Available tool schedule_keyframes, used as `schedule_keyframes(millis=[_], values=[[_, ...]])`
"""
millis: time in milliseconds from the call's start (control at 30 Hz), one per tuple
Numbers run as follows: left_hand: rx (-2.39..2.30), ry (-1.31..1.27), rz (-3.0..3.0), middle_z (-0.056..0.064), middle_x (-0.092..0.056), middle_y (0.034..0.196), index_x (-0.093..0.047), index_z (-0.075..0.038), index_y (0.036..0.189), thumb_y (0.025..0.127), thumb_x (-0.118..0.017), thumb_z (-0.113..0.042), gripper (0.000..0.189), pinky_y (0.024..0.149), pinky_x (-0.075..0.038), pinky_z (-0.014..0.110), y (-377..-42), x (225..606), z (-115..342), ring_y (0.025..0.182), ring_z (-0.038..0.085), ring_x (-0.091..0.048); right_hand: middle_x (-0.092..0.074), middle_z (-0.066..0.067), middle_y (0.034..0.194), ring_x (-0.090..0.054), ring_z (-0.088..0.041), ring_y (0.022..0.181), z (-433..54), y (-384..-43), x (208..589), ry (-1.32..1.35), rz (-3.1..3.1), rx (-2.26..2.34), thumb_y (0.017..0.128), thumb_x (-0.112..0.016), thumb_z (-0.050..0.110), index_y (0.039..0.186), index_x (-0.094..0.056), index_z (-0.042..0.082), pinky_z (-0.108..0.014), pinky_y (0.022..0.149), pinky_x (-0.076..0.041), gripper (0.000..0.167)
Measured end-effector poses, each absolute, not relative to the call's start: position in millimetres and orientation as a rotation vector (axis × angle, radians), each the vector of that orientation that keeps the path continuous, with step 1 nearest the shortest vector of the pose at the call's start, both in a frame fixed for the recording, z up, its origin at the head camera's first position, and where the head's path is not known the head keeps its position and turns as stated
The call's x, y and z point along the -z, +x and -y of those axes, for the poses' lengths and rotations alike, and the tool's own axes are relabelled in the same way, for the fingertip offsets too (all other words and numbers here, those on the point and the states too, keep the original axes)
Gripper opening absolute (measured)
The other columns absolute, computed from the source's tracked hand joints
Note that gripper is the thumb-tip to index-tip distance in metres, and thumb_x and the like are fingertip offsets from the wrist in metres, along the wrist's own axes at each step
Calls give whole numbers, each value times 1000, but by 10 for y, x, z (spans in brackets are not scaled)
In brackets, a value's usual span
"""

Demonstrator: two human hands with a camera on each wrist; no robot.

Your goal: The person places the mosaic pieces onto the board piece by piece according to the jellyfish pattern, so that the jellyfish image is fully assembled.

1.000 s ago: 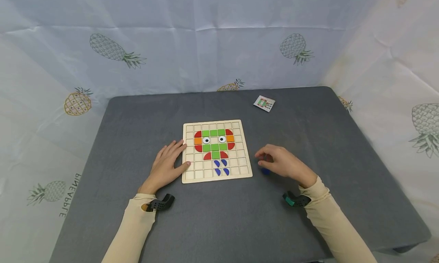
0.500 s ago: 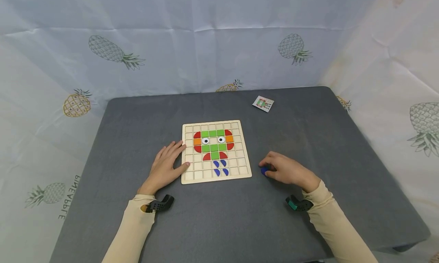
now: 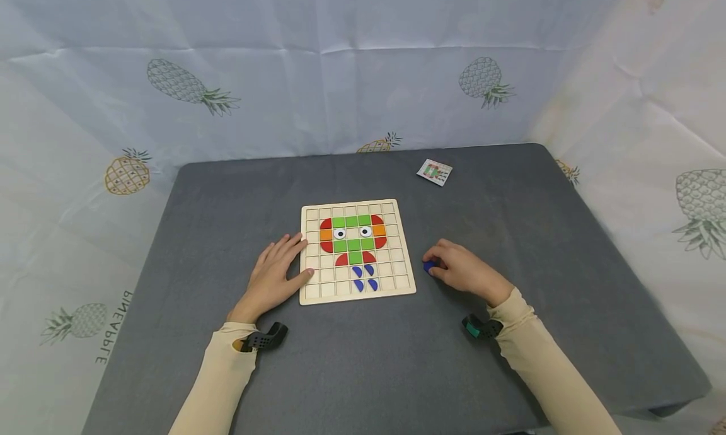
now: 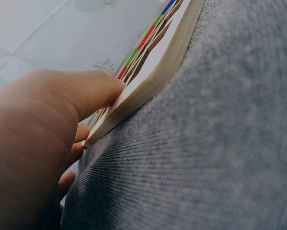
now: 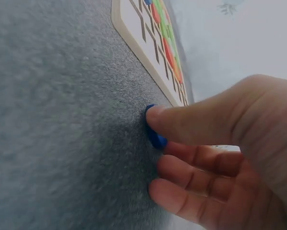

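Note:
A square wooden grid board [image 3: 397,258] lies on the dark grey table. Coloured tiles sit in its cells: green squares [image 3: 355,257], red quarter-rounds [image 3: 368,257], orange squares [image 3: 379,230], two eye tiles [image 3: 365,231] and several blue curved tiles [image 3: 358,285]. With fingers spread, my left hand [image 3: 271,280] rests at the board's left edge, thumb on the lower-left corner area. To the right of the board, my right hand [image 3: 466,268] pinches a blue tile [image 5: 155,132] between thumb and index finger, close to the table surface. The tile's exact shape is partly hidden by the fingers.
A small printed card [image 3: 435,171] showing a similar coloured pattern lies towards the back right of the table [image 3: 363,372]. Behind and beside the table hangs a pale curtain [image 3: 351,75] with pineapple prints. Each wrist wears a black band [image 3: 482,326].
My right hand has closed its fingers on the blue tile and brought it slightly up and left, nearer the board. The left hand stays in place.

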State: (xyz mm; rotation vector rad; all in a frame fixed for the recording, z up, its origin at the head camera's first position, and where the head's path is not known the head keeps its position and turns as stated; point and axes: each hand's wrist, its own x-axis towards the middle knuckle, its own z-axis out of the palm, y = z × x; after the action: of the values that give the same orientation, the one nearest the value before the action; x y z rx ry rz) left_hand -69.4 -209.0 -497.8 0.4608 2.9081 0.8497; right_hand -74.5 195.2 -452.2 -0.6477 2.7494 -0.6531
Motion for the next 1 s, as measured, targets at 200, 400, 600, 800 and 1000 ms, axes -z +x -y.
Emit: schedule_keyframes(millis=[200, 400, 600, 800, 1000], values=[[-858, 464, -2908, 4, -29, 168, -39, -16, 157, 97, -64, -42, 70, 130, -7, 54, -695, 4995, 2094, 159, 29, -17, -59, -5, 92, -53, -15, 81, -1900, -915, 4540, -660, -2750, 698, 91, -74, 7, 105, -69, 6, -31, 71, -48, 15], [-861, 472, -2910, 4, -29, 168, -39, -16, 157, 97, -64, -42, 70, 130, -7, 53, -701, 4998, 2092, 159, 29, -17, -59, -4, 85, -51, -12, 74, -1915, -1012, 4494, -653, -2718, 745, 93, -72, 7, 98, -69, 7, -27, 65, -45, 6], [-860, 472, -2917, 4, -29, 168, -40, -16, 157, 97, -64, -41, 70, 130, -7, 53, -708, 4999, 2103, 159, 29, -17, -65, -4, 88, -55, -13, 74, -1839, -1088, 4396, -618, -2722, 858, 94, -71, 10, 100, -70, 8, -26, 64, -49, 7], [-860, 471, -2919, 4, -29, 168, -39, -16, 157, 97, -64, -42, 70, 130, -7, 53, -705, 5014, 2107, 159, 29, -17, -67, -5, 94, -56, -17, 80, -1646, -1148, 4276, -611, -2664, 976, 98, -66, 12, 112, -69, 6, -28, 67, -50, 15], [-867, 467, -2917, 4, -29, 168, -39, -16, 157, 97, -64, -42, 70, 130, -7, 52, -695, 5005, 2104, 159, 28, -17, -68, -5, 99, -58, -19, 86, -1406, -1187, 4200, -712, -2631, 1027, 101, -64, 14, 123, -71, 6, -30, 70, -51, 24]])
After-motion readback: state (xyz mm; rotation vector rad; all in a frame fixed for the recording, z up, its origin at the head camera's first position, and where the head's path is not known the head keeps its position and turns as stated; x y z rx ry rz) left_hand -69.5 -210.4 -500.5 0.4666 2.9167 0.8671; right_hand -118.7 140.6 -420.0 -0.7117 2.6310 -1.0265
